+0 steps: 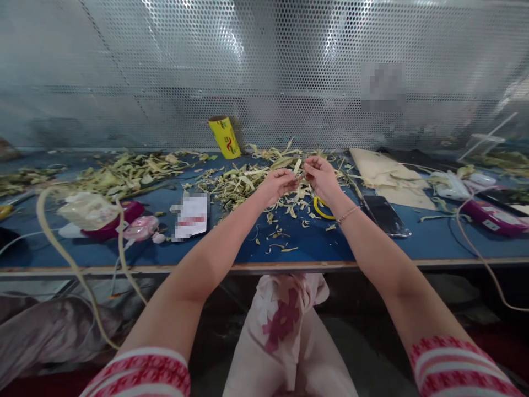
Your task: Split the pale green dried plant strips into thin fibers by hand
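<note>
My left hand (280, 184) and my right hand (321, 177) are held close together above a blue table (314, 242), fingers curled. Between their fingertips they pinch a small pale plant strip (300, 170). Below and behind the hands lies a heap of pale green and yellowish leaf scraps (243, 182). A yellow ring (320, 209) lies on the table just under my right wrist, which wears a thin bracelet.
A yellow roll (225, 137) leans against the perforated metal wall. A dark phone (386, 215) lies at right, a white paper (190, 216) at left, pink items (138, 226) and a bag further left. More scraps (124, 173), cables and devices (494, 215) lie about.
</note>
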